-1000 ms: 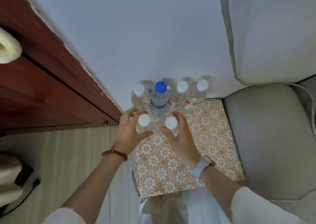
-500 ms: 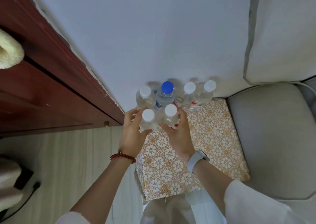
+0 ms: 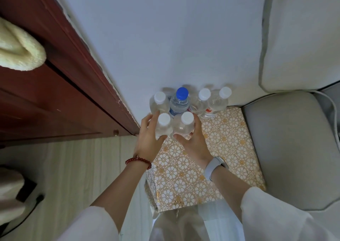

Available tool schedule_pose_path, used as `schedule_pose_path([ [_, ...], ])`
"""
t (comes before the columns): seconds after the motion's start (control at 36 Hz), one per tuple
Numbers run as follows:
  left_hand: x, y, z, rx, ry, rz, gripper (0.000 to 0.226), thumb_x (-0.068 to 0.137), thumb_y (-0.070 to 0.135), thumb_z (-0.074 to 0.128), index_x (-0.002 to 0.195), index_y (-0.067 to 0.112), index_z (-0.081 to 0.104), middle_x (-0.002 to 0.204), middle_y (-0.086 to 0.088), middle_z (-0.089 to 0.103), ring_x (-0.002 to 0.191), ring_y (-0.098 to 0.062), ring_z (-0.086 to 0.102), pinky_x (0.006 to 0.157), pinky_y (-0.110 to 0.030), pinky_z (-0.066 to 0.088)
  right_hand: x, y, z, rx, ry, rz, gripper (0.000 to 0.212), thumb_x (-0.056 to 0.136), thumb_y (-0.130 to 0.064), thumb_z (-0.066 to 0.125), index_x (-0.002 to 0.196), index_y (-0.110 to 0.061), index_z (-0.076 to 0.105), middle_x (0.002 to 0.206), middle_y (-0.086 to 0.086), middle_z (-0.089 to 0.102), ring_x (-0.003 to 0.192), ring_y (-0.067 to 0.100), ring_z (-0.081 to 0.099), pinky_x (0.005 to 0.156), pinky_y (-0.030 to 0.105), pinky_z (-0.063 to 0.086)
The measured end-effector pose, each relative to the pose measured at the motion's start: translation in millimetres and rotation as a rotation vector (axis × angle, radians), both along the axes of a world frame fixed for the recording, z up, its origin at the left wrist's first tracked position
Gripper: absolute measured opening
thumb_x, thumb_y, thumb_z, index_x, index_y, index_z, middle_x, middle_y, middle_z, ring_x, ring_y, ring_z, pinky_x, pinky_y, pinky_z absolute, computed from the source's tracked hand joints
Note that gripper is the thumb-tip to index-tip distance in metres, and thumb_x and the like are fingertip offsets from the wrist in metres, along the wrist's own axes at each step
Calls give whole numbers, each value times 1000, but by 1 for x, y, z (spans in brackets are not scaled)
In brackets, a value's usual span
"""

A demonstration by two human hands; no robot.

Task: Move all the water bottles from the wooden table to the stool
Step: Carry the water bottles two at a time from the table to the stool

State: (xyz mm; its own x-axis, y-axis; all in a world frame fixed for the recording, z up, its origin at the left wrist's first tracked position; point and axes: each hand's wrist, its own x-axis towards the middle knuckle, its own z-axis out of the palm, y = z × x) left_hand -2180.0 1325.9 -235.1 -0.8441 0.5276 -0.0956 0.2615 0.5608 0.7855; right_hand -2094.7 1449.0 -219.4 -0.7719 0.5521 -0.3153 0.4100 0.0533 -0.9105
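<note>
Your left hand [image 3: 147, 142] is wrapping its fingers around a clear plastic water bottle with a white cap [image 3: 163, 125], with the thumb pressing on the near side of it. Your right hand [image 3: 193, 143] is gripping a second clear white-capped bottle [image 3: 184, 123] just beside the first, thumb in front and fingers curling behind. The two held bottles are touching each other between your hands, both upright, over the far left part of the square stool covered in white and gold flower-patterned fabric [image 3: 211, 167]. Whether their bases are resting on the stool you cannot tell, as your hands are hiding them.

Behind them, four more bottles are standing in a row along the stool's far edge, against the pale wall [image 3: 165, 38]: a clear white-capped one [image 3: 159, 102] at the left, a bottle with a blue cap and blue label [image 3: 180, 100], then another white-capped one [image 3: 202, 100], and a last white-capped one [image 3: 219, 100] at the right end.

You are wearing a dark red bead bracelet [image 3: 138, 162] on the left wrist and a pale smart band [image 3: 213, 168] on the right. A grey cushioned seat [image 3: 287, 148] is sitting just right of the stool, and a dark red wooden cabinet [image 3: 46, 97] is standing to the left.
</note>
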Motion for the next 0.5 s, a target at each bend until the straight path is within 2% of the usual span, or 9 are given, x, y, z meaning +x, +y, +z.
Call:
schedule_pose_path([
  [0.06, 3, -2, 5, -21, -81, 28, 92, 73, 11, 74, 144, 21, 17, 143, -7, 27, 126, -20, 38, 99, -28, 36, 9, -1, 6, -19, -48, 30, 89, 77, -19, 71, 141, -34, 11, 148, -7, 28, 134, 9, 30, 112, 37, 29],
  [0.11, 12, -8, 14, -45, -159, 64, 98, 73, 15, 75, 145, 20, 9, 147, -7, 21, 130, -22, 34, 105, -32, 32, 20, -1, 13, -25, -136, 46, 91, 81, -21, 67, 144, -30, 2, 155, -2, 17, 140, 17, 22, 115, 44, 24],
  [0.17, 25, -17, 26, -80, -211, 109, 93, 76, 21, 72, 145, 18, 9, 149, -8, 18, 133, -24, 31, 107, -36, 28, 33, -1, 24, -28, -206, 60, 84, 85, -20, 62, 145, -26, 5, 155, 3, 18, 139, 26, 26, 112, 50, 28],
  [0.22, 43, -30, 43, -101, -237, 167, 82, 82, 27, 66, 144, 17, 15, 149, -9, 19, 133, -24, 31, 105, -33, 28, 47, -2, 39, -22, -239, 80, 71, 88, -18, 57, 144, -22, 13, 151, 6, 26, 132, 28, 37, 107, 45, 36],
  [0.31, 76, -50, 67, -130, -252, 278, 63, 86, 28, 60, 140, 16, 29, 144, -11, 32, 126, -26, 40, 96, -27, 32, 68, -9, 60, -8, -296, 114, 52, 91, -19, 51, 138, -18, 28, 142, 8, 39, 110, 21, 52, 82, 25, 46],
  [0.36, 99, -63, 87, -132, -237, 337, 53, 87, 25, 58, 136, 16, 38, 139, -11, 41, 119, -25, 46, 86, -20, 29, 81, -14, 75, 16, -283, 161, 43, 92, -19, 50, 133, -16, 36, 133, 8, 47, 91, 13, 55, 61, 13, 43],
  [0.39, 112, -69, 98, -125, -232, 365, 49, 87, 23, 57, 133, 15, 41, 136, -11, 45, 116, -23, 49, 85, -18, 30, 89, -17, 83, 27, -268, 198, 40, 92, -19, 49, 131, -15, 39, 128, 7, 50, 85, 9, 54, 55, 9, 41],
  [0.42, 126, -75, 109, -113, -226, 399, 46, 88, 22, 56, 131, 14, 44, 133, -10, 48, 114, -22, 50, 86, -19, 32, 97, -22, 93, 38, -253, 247, 36, 93, -20, 48, 128, -15, 41, 125, 6, 52, 85, 6, 53, 55, 8, 40],
  [0.5, 173, -95, 142, -80, -172, 510, 38, 88, 18, 55, 125, 10, 51, 127, -8, 55, 116, -20, 50, 94, -23, 35, 123, -41, 121, 67, -208, 450, 28, 94, -23, 46, 121, -15, 49, 121, 2, 55, 102, 11, 54, 73, 13, 39],
])
